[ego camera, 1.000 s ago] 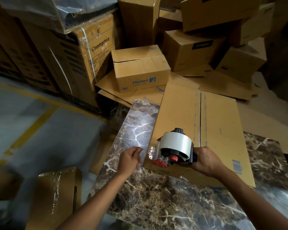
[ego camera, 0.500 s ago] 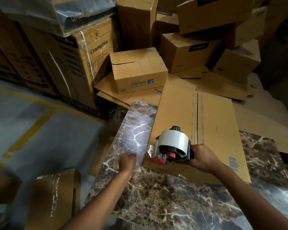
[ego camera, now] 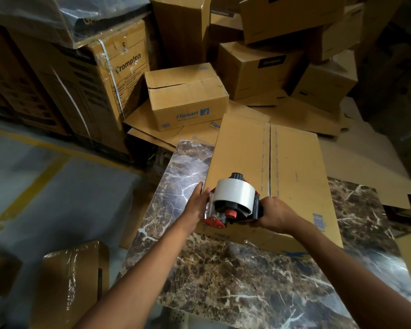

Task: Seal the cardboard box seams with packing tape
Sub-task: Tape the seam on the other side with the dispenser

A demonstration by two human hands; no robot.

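A flat brown cardboard box (ego camera: 292, 167) lies on a dark marble-patterned table (ego camera: 242, 279), its centre seam running away from me. My right hand (ego camera: 274, 213) grips the handle of a red and black tape dispenser (ego camera: 233, 201) loaded with a roll of clear tape, held over the box's near left corner. My left hand (ego camera: 196, 203) rests flat against the box's left edge, fingers pointing up, right beside the dispenser's front. Whether a strip of tape lies under the left hand is hidden.
A Flipkart box (ego camera: 188, 98) sits on flattened cardboard behind the table, with many stacked boxes beyond it and a large Crompton carton (ego camera: 114, 74) at the left. A tape-wrapped box (ego camera: 71, 281) stands on the grey floor at lower left, near yellow floor lines.
My left hand rose from the table beside the box's corner to the box's left edge next to the dispenser. The dispenser stayed near the same corner.
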